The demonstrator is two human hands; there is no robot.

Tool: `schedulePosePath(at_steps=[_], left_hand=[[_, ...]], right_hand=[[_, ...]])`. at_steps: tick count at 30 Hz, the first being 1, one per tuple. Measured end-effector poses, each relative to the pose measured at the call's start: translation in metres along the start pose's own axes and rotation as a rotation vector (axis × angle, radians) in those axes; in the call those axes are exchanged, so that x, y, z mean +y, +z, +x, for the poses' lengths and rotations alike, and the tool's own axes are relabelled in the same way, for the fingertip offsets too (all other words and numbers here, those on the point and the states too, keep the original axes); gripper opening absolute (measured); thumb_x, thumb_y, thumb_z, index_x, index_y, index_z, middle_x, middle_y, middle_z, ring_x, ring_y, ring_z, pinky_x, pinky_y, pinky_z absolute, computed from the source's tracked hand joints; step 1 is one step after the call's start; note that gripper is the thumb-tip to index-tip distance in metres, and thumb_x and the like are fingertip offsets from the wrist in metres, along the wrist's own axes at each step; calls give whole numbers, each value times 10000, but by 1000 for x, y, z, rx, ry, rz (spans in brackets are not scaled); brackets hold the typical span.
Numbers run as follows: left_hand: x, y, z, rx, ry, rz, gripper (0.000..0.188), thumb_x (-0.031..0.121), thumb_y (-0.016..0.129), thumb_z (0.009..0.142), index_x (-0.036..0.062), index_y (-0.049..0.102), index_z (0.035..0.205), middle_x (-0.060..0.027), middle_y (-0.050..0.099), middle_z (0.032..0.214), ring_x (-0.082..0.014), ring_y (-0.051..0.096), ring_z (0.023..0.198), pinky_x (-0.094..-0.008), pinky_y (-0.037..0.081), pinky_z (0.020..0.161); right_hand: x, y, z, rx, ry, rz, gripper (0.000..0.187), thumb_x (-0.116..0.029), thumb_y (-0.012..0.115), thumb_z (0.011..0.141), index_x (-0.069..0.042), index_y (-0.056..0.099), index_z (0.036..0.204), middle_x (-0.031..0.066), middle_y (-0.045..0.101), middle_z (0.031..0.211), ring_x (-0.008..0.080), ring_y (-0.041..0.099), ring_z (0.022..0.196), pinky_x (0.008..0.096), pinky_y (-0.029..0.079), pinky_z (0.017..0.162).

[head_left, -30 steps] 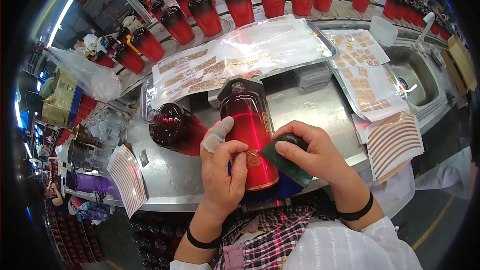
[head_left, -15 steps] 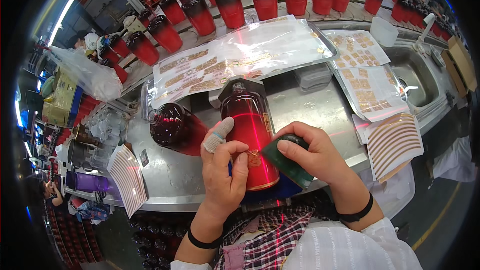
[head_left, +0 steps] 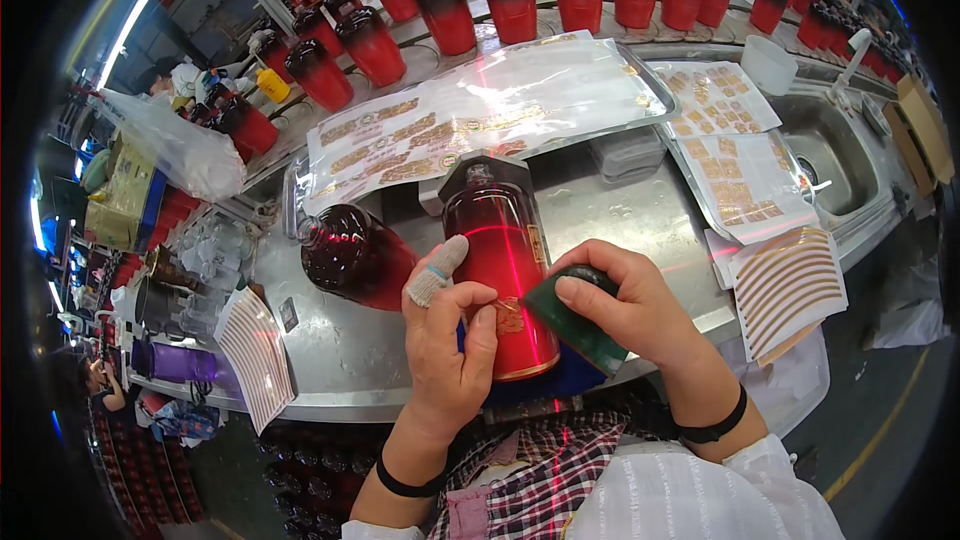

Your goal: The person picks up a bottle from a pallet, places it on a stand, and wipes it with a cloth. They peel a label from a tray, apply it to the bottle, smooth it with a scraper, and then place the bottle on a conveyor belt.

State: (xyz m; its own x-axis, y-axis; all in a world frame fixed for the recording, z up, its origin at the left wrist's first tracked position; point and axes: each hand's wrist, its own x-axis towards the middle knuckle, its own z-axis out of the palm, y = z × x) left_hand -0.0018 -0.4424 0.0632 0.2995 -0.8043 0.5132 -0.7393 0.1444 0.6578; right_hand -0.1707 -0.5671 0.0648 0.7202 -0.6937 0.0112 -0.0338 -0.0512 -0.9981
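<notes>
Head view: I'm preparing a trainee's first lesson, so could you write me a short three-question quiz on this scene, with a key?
1. Which hand holds the green tool?
2. True or false: the sink lies to the right of the bottle with the gold emblem.
3. Fill in: the finger cover on the left hand has a light ____ band.

Key: 1. The right hand. 2. True. 3. Blue.

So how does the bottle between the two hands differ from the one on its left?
The middle bottle points its neck toward the picture's top; the left bottle points its neck more toward the upper left.
The middle bottle shows a gold emblem low on its body; the left bottle's visible side shows none.
Both are glossy, darker toward the neck, redder toward the base.
</notes>
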Motion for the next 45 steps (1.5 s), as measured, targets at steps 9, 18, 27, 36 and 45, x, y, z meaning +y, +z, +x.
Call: schedulePosePath(at_steps=[9, 18, 27, 36, 45], left_hand=[[-1, 1, 0, 5, -12, -15, 143, 43, 610, 873, 21, 605, 1014, -248, 529, 1327, -403, 441, 1265, -447, 332, 1060], [0, 6, 5, 20, 27, 36, 197, 90, 663, 846, 29, 590, 1019, -255, 488, 1374, -409, 439, 1257, -460, 324, 1064], [-13, 12, -11, 105, -157, -435, 401, 104, 600, 911, -13, 463, 1269, -264, 378, 1447, -356, 366, 1358, -436, 278, 1122], [-19, 20, -16, 63, -224, -423, 578, 118, 584, 924, -37, 318, 1413, -258, 309, 1467, -327, 322, 1386, -421, 236, 1149], [-5, 2, -27, 4, 86, -26, 517, 305, 577, 955, 26, 453, 1371, -186, 460, 1422, -347, 346, 1367, -487, 178, 1167]], right_hand=[[-4, 2, 4, -41, 18, -10, 221, -179, 645, 918, -11, 637, 1061, 17, 649, 875, 56, 582, 781, 226, 487, 680], [0, 5, 6, -56, -57, 27, 228, -201, 682, 900, -32, 643, 1048, 53, 673, 865, 86, 609, 800, 261, 507, 710], [-1, 5, -15, 155, -398, -414, 321, -53, 621, 884, -28, 574, 1201, 206, 616, 1164, 351, 625, 1020, 397, 518, 835], [7, 25, -15, 44, -706, -940, 478, -114, 649, 756, -115, 623, 1233, 219, 476, 1380, 387, 501, 1204, 452, 480, 891], [21, 9, -17, 255, -648, -765, 524, 77, 605, 779, -63, 592, 1284, 259, 541, 1299, 400, 580, 1112, 419, 495, 936]])
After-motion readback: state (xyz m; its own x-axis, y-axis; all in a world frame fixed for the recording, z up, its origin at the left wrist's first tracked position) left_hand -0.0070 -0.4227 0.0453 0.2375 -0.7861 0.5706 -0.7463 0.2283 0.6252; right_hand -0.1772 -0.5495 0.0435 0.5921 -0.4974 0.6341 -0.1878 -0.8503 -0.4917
